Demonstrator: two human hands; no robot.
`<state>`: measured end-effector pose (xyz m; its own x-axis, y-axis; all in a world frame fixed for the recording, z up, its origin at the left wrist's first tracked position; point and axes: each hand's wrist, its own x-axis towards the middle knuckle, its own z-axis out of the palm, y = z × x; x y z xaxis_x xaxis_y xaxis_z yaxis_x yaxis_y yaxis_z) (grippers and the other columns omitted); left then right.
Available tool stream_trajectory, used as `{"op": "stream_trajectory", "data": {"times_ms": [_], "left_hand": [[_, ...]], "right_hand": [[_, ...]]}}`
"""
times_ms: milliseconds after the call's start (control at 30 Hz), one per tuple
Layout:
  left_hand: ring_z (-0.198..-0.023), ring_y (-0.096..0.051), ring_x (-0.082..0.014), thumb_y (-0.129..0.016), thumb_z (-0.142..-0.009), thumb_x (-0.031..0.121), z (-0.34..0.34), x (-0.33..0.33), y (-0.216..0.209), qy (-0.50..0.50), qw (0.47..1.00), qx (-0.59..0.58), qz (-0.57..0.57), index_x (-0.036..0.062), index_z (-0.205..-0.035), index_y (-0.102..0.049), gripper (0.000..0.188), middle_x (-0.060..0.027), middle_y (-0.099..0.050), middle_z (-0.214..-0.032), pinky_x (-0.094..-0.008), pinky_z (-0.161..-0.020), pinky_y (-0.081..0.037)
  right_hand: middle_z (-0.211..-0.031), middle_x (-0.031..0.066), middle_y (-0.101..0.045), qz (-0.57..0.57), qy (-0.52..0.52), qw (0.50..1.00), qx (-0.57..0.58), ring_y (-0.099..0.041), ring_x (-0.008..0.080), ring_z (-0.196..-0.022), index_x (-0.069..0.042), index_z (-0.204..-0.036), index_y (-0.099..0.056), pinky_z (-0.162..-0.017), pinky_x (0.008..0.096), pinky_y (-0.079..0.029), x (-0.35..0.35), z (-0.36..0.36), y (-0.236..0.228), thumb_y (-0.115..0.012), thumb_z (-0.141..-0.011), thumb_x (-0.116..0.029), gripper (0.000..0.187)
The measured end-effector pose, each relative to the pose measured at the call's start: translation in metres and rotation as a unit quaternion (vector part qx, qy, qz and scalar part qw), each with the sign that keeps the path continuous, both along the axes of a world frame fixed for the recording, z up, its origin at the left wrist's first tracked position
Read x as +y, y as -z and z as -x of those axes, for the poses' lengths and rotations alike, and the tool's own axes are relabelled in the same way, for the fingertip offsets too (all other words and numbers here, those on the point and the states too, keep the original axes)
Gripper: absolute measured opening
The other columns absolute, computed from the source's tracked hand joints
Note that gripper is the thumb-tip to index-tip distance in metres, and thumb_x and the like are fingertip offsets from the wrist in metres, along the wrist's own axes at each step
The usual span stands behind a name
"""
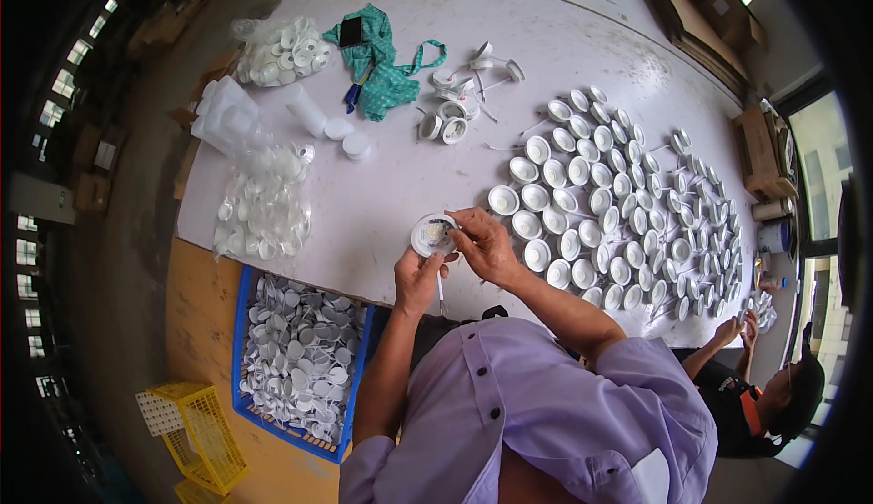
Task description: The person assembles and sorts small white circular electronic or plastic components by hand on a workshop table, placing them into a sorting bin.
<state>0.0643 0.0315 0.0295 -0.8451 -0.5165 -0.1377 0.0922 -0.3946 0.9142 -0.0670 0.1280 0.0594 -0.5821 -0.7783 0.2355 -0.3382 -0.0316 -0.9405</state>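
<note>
Above the table's near edge, my left hand grips a round white downlight housing from below, thumb on its rim. Its open face is turned up, showing a pale, patchy inside, and a white cable hangs beneath it. My right hand has its thumb and fingers bent together at the housing's right edge. Whatever lies between those fingertips is hidden. To the right stand many similar white downlight housings in close rows, several with cables showing.
Loose lamps lie ahead, near a green cloth and a black phone-like slab. Bags of white parts sit left. Below is a blue crate of white discs; yellow crates stand beyond. Another person works at right.
</note>
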Motion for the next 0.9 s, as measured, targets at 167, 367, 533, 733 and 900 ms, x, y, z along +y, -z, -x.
{"op": "stream_trajectory", "data": {"times_ms": [167,367,533,733,900], "left_hand": [[-0.094,-0.064,-0.0204,-0.054,-0.091,0.011,-0.04,-0.026,0.027,-0.105,0.987,-0.064,-0.104,0.0002,-0.124,-0.048,0.036,-0.0088,-0.06,-0.116,-0.0249,-0.066,-0.046],[-0.093,-0.065,-0.0223,-0.051,-0.092,0.009,-0.081,-0.032,0.046,-0.147,0.978,-0.106,-0.107,0.0024,-0.121,-0.048,0.03,-0.0068,-0.06,-0.111,-0.0261,-0.062,-0.044],[-0.088,-0.066,-0.0221,-0.052,-0.091,0.006,-0.086,-0.016,0.059,-0.148,0.972,-0.11,-0.145,0.0022,-0.117,-0.051,0.027,-0.0071,-0.06,-0.107,-0.0237,-0.056,-0.042],[-0.086,-0.066,-0.0217,-0.052,-0.091,0.005,-0.088,-0.017,0.066,-0.147,0.971,-0.117,-0.15,0.0021,-0.116,-0.052,0.025,-0.0076,-0.061,-0.108,-0.023,-0.054,-0.042],[-0.086,-0.066,-0.0204,-0.052,-0.091,0.005,-0.083,-0.019,0.065,-0.153,0.971,-0.116,-0.145,0.0022,-0.116,-0.052,0.025,-0.0073,-0.061,-0.108,-0.0219,-0.053,-0.041]], "right_hand": [[-0.1,0.0149,-0.061,-0.068,0.041,0.997,0.018,-0.064,0.0228,-0.079,-0.003,-0.114,-0.061,-0.069,0.0307,-0.053,-0.02,0.02,0.031,-0.068,-0.08,-0.015,0.037],[-0.125,0.0121,-0.05,-0.313,-0.115,0.91,0.245,-0.049,0.0321,-0.115,-0.009,-0.127,-0.052,-0.095,0.0398,-0.045,-0.021,0.019,0.088,-0.076,-0.068,-0.034,0.068],[-0.125,0.0122,-0.051,-0.338,-0.105,0.896,0.268,-0.049,0.0322,-0.114,-0.009,-0.126,-0.052,-0.097,0.0397,-0.042,-0.034,0.006,0.1,-0.076,-0.069,-0.032,0.066],[-0.125,0.0137,-0.051,-0.338,-0.121,0.904,0.234,-0.048,0.0326,-0.114,-0.006,-0.126,-0.052,-0.098,0.0392,-0.042,-0.033,0.008,0.097,-0.075,-0.07,-0.028,0.064],[-0.122,0.0142,-0.053,-0.294,-0.089,0.931,0.197,-0.05,0.0329,-0.113,-0.006,-0.124,-0.053,-0.097,0.0398,-0.043,-0.027,0.01,0.101,-0.075,-0.07,-0.026,0.062]]}}
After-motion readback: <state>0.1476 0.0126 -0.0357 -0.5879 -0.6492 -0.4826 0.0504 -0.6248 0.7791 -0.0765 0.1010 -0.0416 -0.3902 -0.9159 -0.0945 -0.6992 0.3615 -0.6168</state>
